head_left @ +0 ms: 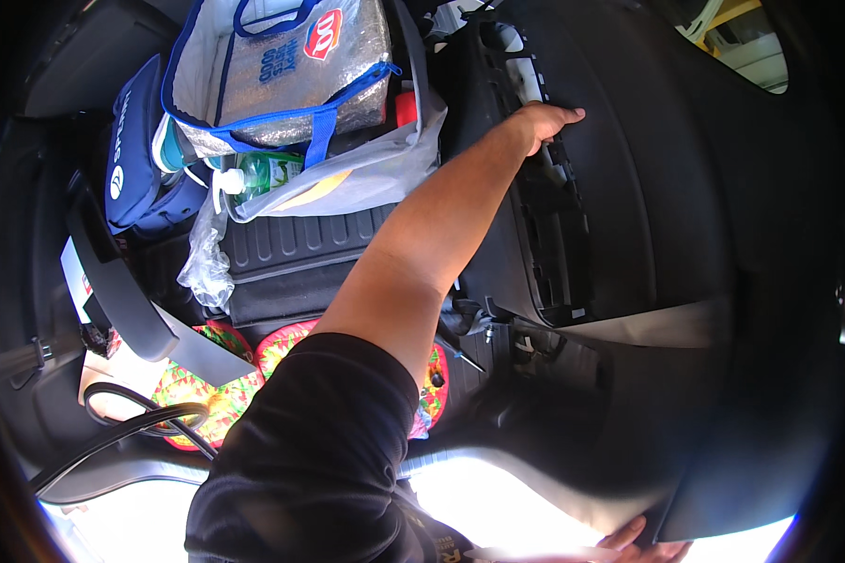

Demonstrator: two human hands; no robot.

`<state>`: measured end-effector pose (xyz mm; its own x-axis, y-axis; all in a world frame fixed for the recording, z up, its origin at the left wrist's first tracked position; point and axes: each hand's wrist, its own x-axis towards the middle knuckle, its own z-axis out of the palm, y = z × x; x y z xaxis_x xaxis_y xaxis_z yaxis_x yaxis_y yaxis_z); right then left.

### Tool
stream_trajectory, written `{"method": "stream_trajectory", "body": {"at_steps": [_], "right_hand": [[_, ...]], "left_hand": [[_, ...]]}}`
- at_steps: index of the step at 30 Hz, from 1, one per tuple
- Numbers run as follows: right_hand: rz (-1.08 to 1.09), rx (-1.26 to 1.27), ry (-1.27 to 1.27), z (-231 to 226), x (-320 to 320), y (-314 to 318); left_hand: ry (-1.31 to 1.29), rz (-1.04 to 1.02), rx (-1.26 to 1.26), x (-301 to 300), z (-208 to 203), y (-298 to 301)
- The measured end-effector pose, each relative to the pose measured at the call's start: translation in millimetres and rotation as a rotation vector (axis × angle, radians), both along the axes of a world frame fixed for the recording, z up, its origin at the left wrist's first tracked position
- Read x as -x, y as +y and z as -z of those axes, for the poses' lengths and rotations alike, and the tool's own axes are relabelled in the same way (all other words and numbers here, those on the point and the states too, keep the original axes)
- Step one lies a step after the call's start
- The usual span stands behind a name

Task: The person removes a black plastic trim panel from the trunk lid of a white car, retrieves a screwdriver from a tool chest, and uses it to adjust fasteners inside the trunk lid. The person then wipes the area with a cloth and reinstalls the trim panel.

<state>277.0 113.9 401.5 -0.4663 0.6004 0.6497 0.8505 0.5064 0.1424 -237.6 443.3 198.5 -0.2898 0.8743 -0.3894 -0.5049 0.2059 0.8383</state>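
In the head view, a large black plastic panel (629, 188), a car dashboard piece by its look, fills the right half of the picture. Its long axis runs roughly from the top centre down toward the lower right, and a long recessed strip of ribbed openings follows that same line along its left flank.

One hand (546, 120) reaches in on a bare forearm below a black sleeve and rests on the upper part of that strip; the fingers lie flat and close together against the panel, the tips partly tucked into the recess, closed on nothing that can be seen. Which of the person's arms this is cannot be told from the picture. A second hand (640, 542) shows only as fingertips at the panel's lowest corner, pressed against its edge; how far those fingers are spread is hidden.

Left of the panel stands a silver insulated bag (282, 75) with blue trim and handles, carrying a red oval label and blue lettering. Further left of it leans a dark blue pouch (133, 159) with white print. Below the bag, a green bottle (265, 174) with a white cap lies inside a grey tote (366, 174). A ribbed black floor mat (291, 244) lies beneath, and a bright floral cloth (218, 389) sits lower left of the panel.
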Motion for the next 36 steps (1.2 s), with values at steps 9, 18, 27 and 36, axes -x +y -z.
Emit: {"method": "stream_trajectory", "body": {"at_steps": [9, 18, 27, 36], "right_hand": [[0.026, 0.038, -0.011, -7, 2, -2], [0.018, 0.100, -0.018, -12, 8, -5], [0.080, 0.170, -0.102, -22, 17, -8], [-0.084, -0.013, 0.124, 17, -12, 3]], "left_hand": [[0.115, 0.037, 0.038, -1, 7, 3], [-0.265, -0.040, -0.082, -14, -2, -7], [-0.180, -0.099, -0.094, -25, -2, -6], [0.780, -0.265, -0.344, -66, -36, -110]]}}
